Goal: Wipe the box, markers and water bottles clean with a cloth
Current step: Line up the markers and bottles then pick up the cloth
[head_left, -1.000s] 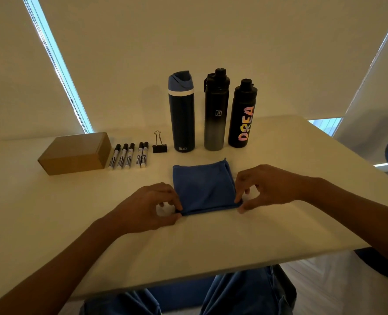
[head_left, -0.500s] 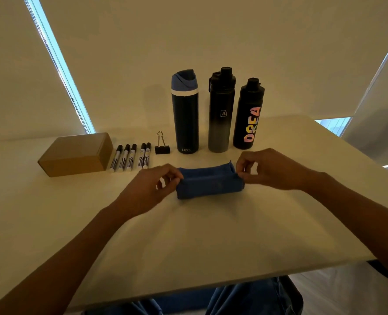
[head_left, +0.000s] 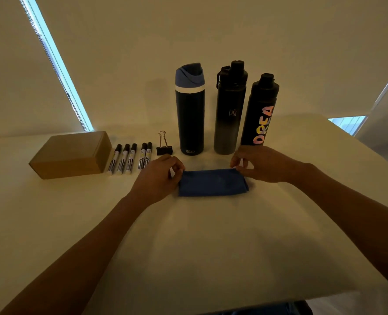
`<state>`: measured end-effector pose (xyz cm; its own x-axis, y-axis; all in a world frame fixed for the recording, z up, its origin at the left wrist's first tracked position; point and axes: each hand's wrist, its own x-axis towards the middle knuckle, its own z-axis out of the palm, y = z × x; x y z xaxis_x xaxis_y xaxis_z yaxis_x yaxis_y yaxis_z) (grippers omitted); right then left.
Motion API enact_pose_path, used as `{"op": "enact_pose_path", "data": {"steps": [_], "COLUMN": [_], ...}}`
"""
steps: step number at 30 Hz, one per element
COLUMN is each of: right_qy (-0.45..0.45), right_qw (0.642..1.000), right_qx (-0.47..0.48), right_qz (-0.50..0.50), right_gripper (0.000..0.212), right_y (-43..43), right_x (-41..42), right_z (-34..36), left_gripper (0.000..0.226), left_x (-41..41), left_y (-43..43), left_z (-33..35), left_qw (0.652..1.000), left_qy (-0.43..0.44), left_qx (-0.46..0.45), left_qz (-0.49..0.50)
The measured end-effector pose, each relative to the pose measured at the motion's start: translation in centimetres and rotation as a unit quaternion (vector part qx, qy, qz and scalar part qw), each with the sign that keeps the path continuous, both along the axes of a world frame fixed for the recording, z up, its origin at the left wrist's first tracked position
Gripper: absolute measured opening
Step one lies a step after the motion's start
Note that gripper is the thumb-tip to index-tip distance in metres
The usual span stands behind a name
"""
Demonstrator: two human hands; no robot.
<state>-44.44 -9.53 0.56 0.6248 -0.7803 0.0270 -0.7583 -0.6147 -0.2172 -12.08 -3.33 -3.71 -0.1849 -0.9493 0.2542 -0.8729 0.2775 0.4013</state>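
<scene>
A blue cloth (head_left: 212, 183) lies folded into a narrow strip on the white table (head_left: 211, 246). My left hand (head_left: 158, 178) pinches its far left corner and my right hand (head_left: 259, 163) pinches its far right corner. Behind the cloth stand three bottles: a navy one with a blue lid (head_left: 190, 110), a black-to-grey one (head_left: 230, 108), and a black one with coloured letters (head_left: 260, 110). Several black-capped markers (head_left: 131, 159) lie in a row to the left. A brown cardboard box (head_left: 71, 154) sits left of the markers.
A black binder clip (head_left: 164, 148) stands between the markers and the navy bottle. Closed blinds hang behind the table, with bright window gaps at left and right. The table's near edge runs across the bottom right.
The cloth's near edge was lifted and folded over to the far edge, turning the square into a narrow strip. Both hands moved away from me with the fold.
</scene>
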Motion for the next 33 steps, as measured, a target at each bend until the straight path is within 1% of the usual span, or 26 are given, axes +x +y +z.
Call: {"op": "enact_pose_path", "data": {"steps": [2,5,7,10,14,16,17,20,22,25,30,33], "right_qy": [-0.022,-0.018,-0.009,-0.023,-0.041,-0.04,-0.04,-0.037,-0.022,-0.019,-0.025,-0.041], "right_qw": [0.999,0.99,0.984,0.983,0.982,0.983,0.985,0.989,0.993,0.998,0.997,0.988], "right_qx": [-0.037,-0.066,-0.044,0.001,0.086,0.105,0.1,0.057,0.046,0.029,-0.022,-0.049], "right_qz": [0.029,0.122,0.173,0.184,0.163,0.143,0.136,0.135,0.109,0.046,-0.074,-0.138], "right_gripper": [0.018,0.021,0.026,0.035,0.043,0.045,0.047,0.049,0.05,0.054,0.054,0.054], "right_y": [0.3,0.7,0.6,0.3,1.1,2.0,2.5,4.1,4.9,6.5,9.2,11.0], "right_x": [0.5,2.5,3.7,5.0,6.1,5.9,5.6,4.7,3.6,2.1,-0.2,-2.2], "right_z": [0.0,-0.5,-1.5,-2.7,-3.9,-4.3,-4.4,-4.9,-5.3,-5.9,-6.9,-7.2], "left_gripper": [0.014,0.02,0.019,0.019,0.014,0.013,0.015,0.032,0.035,0.048,0.065,0.067], "left_x": [0.1,0.8,1.3,2.0,3.4,3.9,4.0,4.0,3.8,2.4,-2.5,-4.7], "left_y": [0.3,1.0,1.6,2.6,3.8,4.3,4.4,4.3,4.1,4.2,5.4,5.9], "left_z": [-0.2,-0.7,-0.9,-0.8,-1.2,-1.8,-2.0,-2.2,-2.4,-2.7,-2.4,-2.6], "left_qw": [1.0,0.999,0.999,0.999,0.998,0.998,0.998,0.997,0.996,0.994,0.993,0.989], "left_qy": [0.012,0.026,0.026,0.021,-0.003,-0.025,-0.034,-0.042,-0.066,-0.098,-0.084,-0.073], "left_qx": [-0.004,-0.026,-0.027,-0.023,-0.033,-0.033,-0.041,-0.058,-0.054,-0.035,0.029,0.05], "left_qz": [0.011,0.02,0.024,0.037,0.052,0.043,0.034,0.011,0.002,-0.018,-0.076,-0.119]}}
